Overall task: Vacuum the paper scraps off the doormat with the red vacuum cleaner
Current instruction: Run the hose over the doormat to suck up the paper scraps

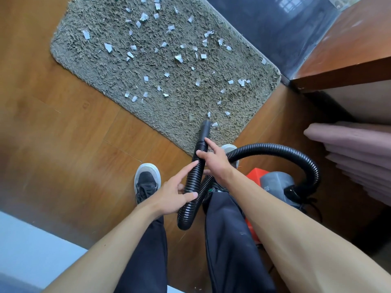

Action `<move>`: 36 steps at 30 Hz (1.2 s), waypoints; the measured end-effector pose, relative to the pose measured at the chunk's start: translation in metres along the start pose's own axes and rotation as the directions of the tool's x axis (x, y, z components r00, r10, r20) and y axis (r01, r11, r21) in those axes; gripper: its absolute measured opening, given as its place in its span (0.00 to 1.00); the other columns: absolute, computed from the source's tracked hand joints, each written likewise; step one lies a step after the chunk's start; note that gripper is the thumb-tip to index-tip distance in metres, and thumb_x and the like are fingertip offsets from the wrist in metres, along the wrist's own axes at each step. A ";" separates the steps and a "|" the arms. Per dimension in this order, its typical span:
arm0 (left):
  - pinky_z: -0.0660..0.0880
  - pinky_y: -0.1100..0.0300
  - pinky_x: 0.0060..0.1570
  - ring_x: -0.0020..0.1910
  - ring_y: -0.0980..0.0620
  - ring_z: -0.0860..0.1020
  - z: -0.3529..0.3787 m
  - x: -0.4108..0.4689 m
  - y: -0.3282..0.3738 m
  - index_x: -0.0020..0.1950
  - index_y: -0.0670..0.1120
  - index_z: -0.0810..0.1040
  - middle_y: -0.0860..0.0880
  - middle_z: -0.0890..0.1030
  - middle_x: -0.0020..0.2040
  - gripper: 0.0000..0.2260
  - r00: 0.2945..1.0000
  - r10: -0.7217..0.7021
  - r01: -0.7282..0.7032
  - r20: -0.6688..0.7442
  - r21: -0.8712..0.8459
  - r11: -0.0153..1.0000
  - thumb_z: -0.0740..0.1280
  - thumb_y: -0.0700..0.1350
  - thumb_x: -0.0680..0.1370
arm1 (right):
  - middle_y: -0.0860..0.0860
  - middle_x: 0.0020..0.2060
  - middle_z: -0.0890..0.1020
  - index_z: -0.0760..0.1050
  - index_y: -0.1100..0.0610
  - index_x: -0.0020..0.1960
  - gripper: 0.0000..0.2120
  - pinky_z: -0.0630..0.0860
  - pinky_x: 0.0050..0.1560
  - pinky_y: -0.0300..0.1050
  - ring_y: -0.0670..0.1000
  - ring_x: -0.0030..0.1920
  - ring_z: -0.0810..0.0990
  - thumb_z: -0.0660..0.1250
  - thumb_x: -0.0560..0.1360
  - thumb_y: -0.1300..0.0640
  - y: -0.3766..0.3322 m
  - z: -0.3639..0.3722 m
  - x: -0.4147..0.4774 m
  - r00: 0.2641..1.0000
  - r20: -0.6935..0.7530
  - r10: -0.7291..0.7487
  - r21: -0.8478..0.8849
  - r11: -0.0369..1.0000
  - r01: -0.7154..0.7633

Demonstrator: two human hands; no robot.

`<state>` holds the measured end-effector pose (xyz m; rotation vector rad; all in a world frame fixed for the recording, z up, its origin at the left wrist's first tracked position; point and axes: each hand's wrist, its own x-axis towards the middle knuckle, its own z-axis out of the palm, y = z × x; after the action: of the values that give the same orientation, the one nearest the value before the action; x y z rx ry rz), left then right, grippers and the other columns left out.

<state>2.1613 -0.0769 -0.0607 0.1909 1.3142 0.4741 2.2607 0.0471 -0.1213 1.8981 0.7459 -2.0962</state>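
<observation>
A shaggy grey-brown doormat (118, 66) lies on the wooden floor, strewn with several white paper scraps (179, 58). The red vacuum cleaner (257, 174) with a grey top stands at the right beside my leg. Its black ribbed hose (275, 147) loops from the body to a smooth nozzle (204, 129) that points down at the mat's near corner, close to a few scraps. My right hand (213, 160) grips the hose just behind the nozzle. My left hand (175, 195) holds the hose lower down, fingers wrapped partly around it.
A wooden table edge (342, 72) juts in at the upper right above a dark glass surface (275, 28). Folded pink bedding (355, 149) is stacked at the right. My two shoes (147, 180) stand on the floor just short of the mat. A pale surface (31, 246) fills the lower left.
</observation>
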 end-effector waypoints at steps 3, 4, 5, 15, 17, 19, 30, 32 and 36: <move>0.74 0.65 0.29 0.28 0.60 0.76 -0.005 -0.008 -0.004 0.72 0.73 0.60 0.48 0.80 0.42 0.34 0.999 -0.030 0.028 -0.018 -0.130 0.991 0.65 0.37 0.81 | 0.51 0.55 0.78 0.61 0.48 0.76 0.30 0.79 0.33 0.43 0.46 0.43 0.80 0.64 0.78 0.64 -0.007 0.014 0.002 0.999 0.037 0.000 -0.057 0.998 0.002; 0.72 0.66 0.26 0.27 0.60 0.75 -0.006 -0.011 -0.004 0.73 0.72 0.60 0.47 0.80 0.43 0.34 0.999 -0.028 0.025 -0.024 -0.151 0.988 0.65 0.36 0.81 | 0.52 0.56 0.78 0.61 0.48 0.76 0.30 0.79 0.35 0.44 0.46 0.43 0.80 0.64 0.78 0.64 -0.008 0.019 0.003 0.999 0.049 -0.002 -0.081 0.997 0.006; 0.71 0.66 0.25 0.26 0.60 0.75 -0.008 -0.014 -0.006 0.74 0.71 0.59 0.47 0.80 0.42 0.34 0.999 -0.021 0.016 -0.028 -0.164 0.986 0.65 0.36 0.81 | 0.52 0.57 0.78 0.61 0.48 0.76 0.30 0.80 0.36 0.45 0.46 0.43 0.80 0.64 0.78 0.64 -0.010 0.023 0.003 0.998 0.061 -0.005 -0.106 0.994 0.012; 0.71 0.59 0.33 0.31 0.55 0.73 -0.023 -0.019 -0.017 0.70 0.76 0.60 0.47 0.79 0.41 0.34 0.997 -0.020 0.003 -0.080 -0.210 0.978 0.66 0.39 0.81 | 0.52 0.55 0.77 0.60 0.49 0.77 0.31 0.82 0.41 0.49 0.48 0.44 0.80 0.64 0.78 0.65 -0.019 0.047 0.004 0.994 0.102 -0.034 -0.168 0.985 0.051; 0.72 0.64 0.30 0.29 0.57 0.75 -0.023 -0.018 -0.011 0.72 0.74 0.60 0.47 0.79 0.40 0.34 0.998 -0.016 0.001 -0.067 -0.211 0.977 0.65 0.37 0.81 | 0.50 0.54 0.76 0.61 0.48 0.76 0.30 0.81 0.39 0.48 0.47 0.44 0.80 0.64 0.77 0.65 -0.020 0.045 0.005 0.996 0.081 -0.037 -0.143 0.989 0.048; 0.72 0.67 0.27 0.28 0.59 0.76 -0.022 -0.016 -0.005 0.74 0.71 0.59 0.47 0.80 0.41 0.35 0.998 -0.011 0.000 -0.054 -0.198 0.980 0.65 0.36 0.81 | 0.50 0.55 0.77 0.61 0.48 0.76 0.30 0.81 0.40 0.47 0.47 0.44 0.80 0.64 0.78 0.65 -0.020 0.040 0.006 0.998 0.059 -0.027 -0.115 0.993 0.034; 0.73 0.67 0.34 0.32 0.58 0.77 -0.009 0.002 0.005 0.71 0.76 0.59 0.55 0.82 0.42 0.36 0.999 0.035 -0.035 -0.002 -0.025 0.999 0.68 0.39 0.79 | 0.55 0.54 0.80 0.63 0.48 0.75 0.28 0.78 0.31 0.40 0.48 0.41 0.81 0.64 0.78 0.64 -0.014 0.006 0.001 0.998 -0.049 -0.034 -0.012 0.999 0.034; 0.72 0.70 0.31 0.29 0.61 0.76 -0.007 0.005 0.011 0.72 0.74 0.59 0.55 0.81 0.42 0.35 0.999 0.041 -0.041 -0.008 0.004 0.999 0.67 0.39 0.79 | 0.55 0.54 0.79 0.63 0.47 0.75 0.28 0.78 0.32 0.41 0.50 0.41 0.81 0.64 0.78 0.64 -0.016 0.003 0.003 0.998 -0.055 -0.040 0.012 0.999 0.040; 0.70 0.71 0.26 0.25 0.61 0.73 -0.009 0.013 0.018 0.73 0.74 0.59 0.51 0.80 0.41 0.36 0.998 0.057 -0.056 -0.019 0.033 0.998 0.67 0.39 0.79 | 0.54 0.55 0.80 0.64 0.47 0.74 0.28 0.78 0.36 0.43 0.52 0.47 0.81 0.64 0.78 0.64 -0.022 0.000 0.008 0.998 -0.055 -0.041 0.028 0.999 0.043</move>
<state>2.1507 -0.0563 -0.0671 0.2513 1.3394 0.5043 2.2488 0.0674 -0.1238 1.9786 0.7777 -2.0993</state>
